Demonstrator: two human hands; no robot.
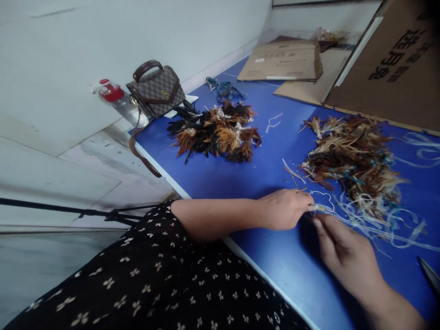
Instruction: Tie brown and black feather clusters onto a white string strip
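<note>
My left hand point(287, 208) is closed, its knuckles up, above the blue table. My right hand point(347, 250) pinches with thumb and forefinger just beside the left fingertips. Between the two hands shows a small pale tip point(319, 208), too small and blurred to name; the fingers hide the rest of it. A thin white string point(325, 195) curls near the fingertips. Right behind the hands lies a tangle of whitish ribbon strips point(364, 213). Against it rests a heap of brown and tan feathers point(354, 151), with a few teal bits in it.
Bundles of black and orange-brown feathers point(220, 133) lie to the left, with blue-green cords point(225, 89) behind. A handbag point(160, 91) and a red-capped bottle point(118, 101) stand near the wall. Cardboard point(282, 62) and a large carton point(395, 73) are behind. A dark blade point(429, 275) shows at right.
</note>
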